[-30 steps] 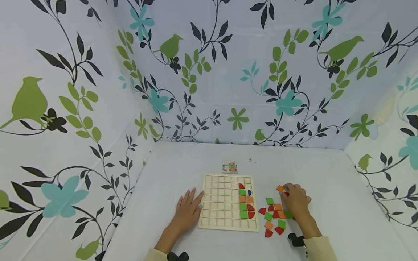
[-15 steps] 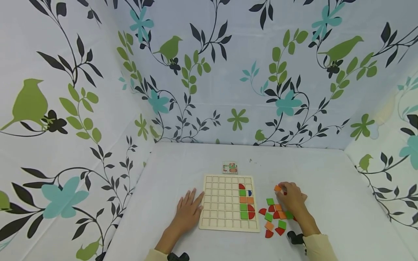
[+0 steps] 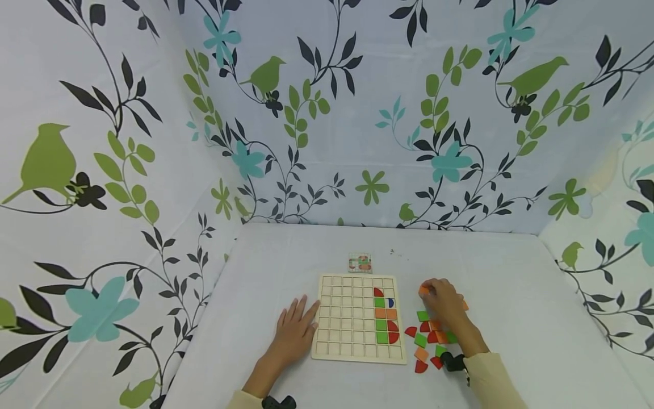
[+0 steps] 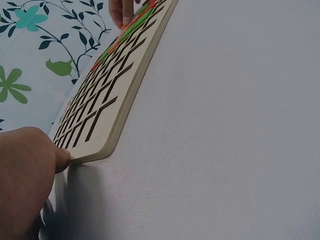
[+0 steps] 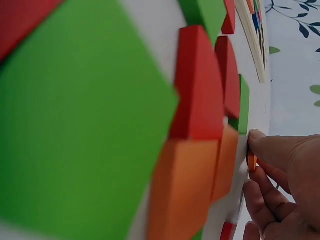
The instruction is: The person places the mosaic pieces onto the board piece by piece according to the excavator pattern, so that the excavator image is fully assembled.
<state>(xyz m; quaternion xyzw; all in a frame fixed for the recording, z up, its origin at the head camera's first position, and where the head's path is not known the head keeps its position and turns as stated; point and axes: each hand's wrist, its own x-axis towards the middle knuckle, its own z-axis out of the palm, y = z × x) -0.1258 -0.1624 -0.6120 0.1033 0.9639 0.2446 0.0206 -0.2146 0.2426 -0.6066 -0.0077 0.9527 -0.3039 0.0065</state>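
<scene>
A pale wooden grid board (image 3: 342, 329) lies in the middle of the head view, with green, red, orange and blue-marked pieces in its right-hand columns. My left hand (image 3: 293, 329) rests with fingers spread, fingertips at the board's left edge; the left wrist view shows a digit (image 4: 61, 159) against that edge. Right of the board, my right hand (image 3: 445, 304) pinches a small orange tile (image 5: 252, 161) between thumb and fingers. Loose pieces lie below this hand, among them a green tile (image 3: 422, 316) and a red quarter-round piece (image 3: 420, 366).
Behind the board lies a small patterned card (image 3: 360, 262). Another orange tile (image 3: 465, 305) shows just right of my right hand. A white cloth (image 3: 286, 255) covers the table, and a printed curtain (image 3: 388, 113) hangs behind it.
My right hand has moved left towards the board with the orange tile between its fingers, uncovering another orange tile behind it. The left hand has stayed in place.
</scene>
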